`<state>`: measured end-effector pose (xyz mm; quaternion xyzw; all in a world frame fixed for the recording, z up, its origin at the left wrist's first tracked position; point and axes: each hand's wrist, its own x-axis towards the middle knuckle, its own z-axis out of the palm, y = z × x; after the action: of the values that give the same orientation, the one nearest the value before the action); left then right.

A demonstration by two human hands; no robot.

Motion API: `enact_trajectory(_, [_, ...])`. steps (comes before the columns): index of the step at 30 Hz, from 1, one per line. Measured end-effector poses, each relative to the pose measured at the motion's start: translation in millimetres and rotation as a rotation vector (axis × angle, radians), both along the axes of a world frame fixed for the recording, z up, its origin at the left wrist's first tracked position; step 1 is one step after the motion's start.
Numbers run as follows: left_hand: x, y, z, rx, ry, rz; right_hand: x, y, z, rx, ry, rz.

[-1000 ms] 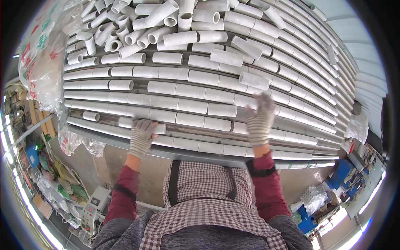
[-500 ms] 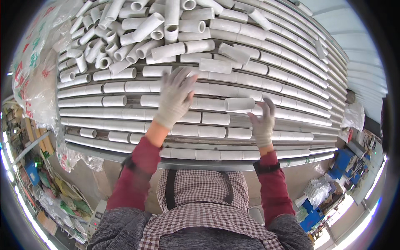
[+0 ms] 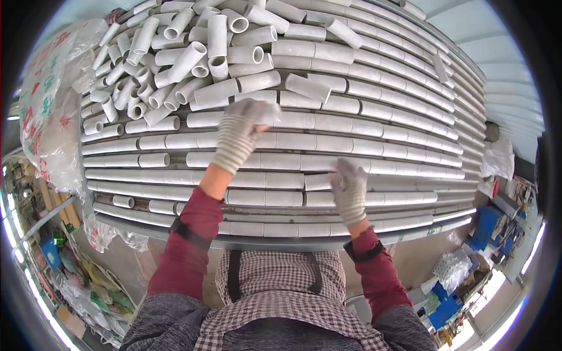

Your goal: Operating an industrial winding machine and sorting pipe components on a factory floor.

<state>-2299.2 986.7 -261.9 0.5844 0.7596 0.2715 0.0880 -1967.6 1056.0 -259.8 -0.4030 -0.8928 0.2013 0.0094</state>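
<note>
My left hand (image 3: 239, 131), in a pale knit glove, is closed on a short white tube (image 3: 270, 112) over the upper rows. The tube is blurred and partly hidden by the fingers. My right hand (image 3: 351, 190), gloved too, has its fingers around the right end of another white tube (image 3: 318, 182). That tube lies slightly askew in a groove, at the end of a row of tubes (image 3: 284, 179). A loose tube (image 3: 308, 88) rests slanted across the rows above my left hand.
A heap of loose white tubes (image 3: 170, 64) covers the table's far left. Long rows of tubes (image 3: 386, 167) stretch to the right in grooves. Clear plastic sheeting (image 3: 52, 117) hangs at the left edge. A metal rim (image 3: 246, 241) runs along the near side.
My right hand has come down toward me and set its tube into a row's end. The left hand has taken up a loose tube from the rows. The view has shifted slightly.
</note>
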Motion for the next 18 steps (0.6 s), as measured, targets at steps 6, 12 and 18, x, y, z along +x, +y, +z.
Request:
enact_trajectory(6, [-58.4, -15.3, 18.7, -0.178, 0.327, 0.299, -152.2, 112.4, 7.4, -0.191, 0.113, -0.080])
enact_trajectory(12, [-66.7, 12.0, 31.1, -0.689, 0.370, 0.249, -182.3, 129.0, -5.1, -0.431, 0.065, -0.103])
enact_trajectory(18, [-83.1, 22.1, 34.1, -0.725, 0.177, 0.090, -234.8, 109.2, -28.0, -1.268, 0.631, -0.278])
